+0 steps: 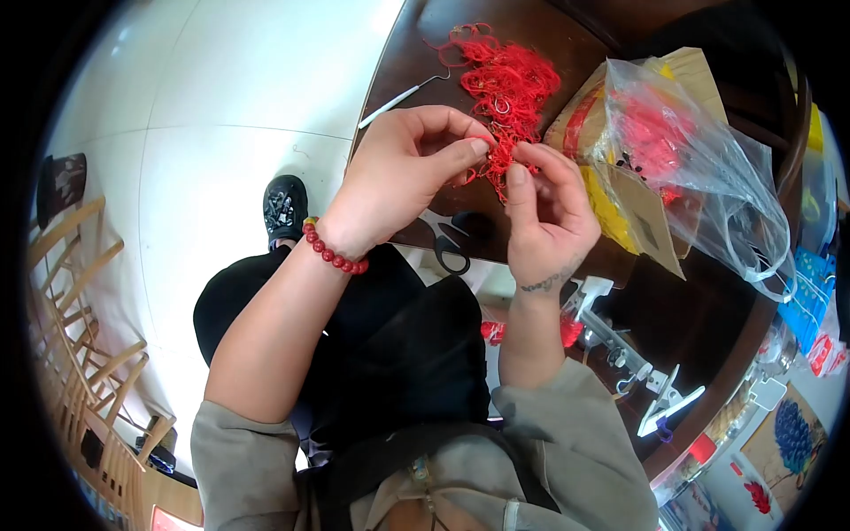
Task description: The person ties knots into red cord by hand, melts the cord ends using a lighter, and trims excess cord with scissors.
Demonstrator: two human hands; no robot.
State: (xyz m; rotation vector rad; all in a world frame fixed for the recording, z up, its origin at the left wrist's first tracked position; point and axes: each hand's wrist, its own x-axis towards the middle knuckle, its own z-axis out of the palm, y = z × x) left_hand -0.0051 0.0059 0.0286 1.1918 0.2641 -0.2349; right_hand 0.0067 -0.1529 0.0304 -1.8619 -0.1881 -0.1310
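My left hand (pixel 412 168), with a red bead bracelet (pixel 334 254) at its wrist, is closed in a pinch on a thin red cord (pixel 482 144). Close beside it, my right hand (pixel 556 202) has its thumb and fingertips drawn together on the red cord too, though the strand between them is too fine to follow. Just beyond both hands, a tangled heap of red cords (pixel 512 75) with small metallic bits lies on the dark brown table (pixel 403 66). Black-handled scissors (pixel 450 248) rest below my left hand, near the table edge.
A hook tool with a white handle (pixel 390 104) lies left of the heap. To the right, a cardboard box (pixel 651 217) stands under a clear plastic bag (pixel 699 159) with red items. A white metal clamp-like device (pixel 620 350) sits nearer me. Wooden chairs (pixel 75 301) stand at the left.
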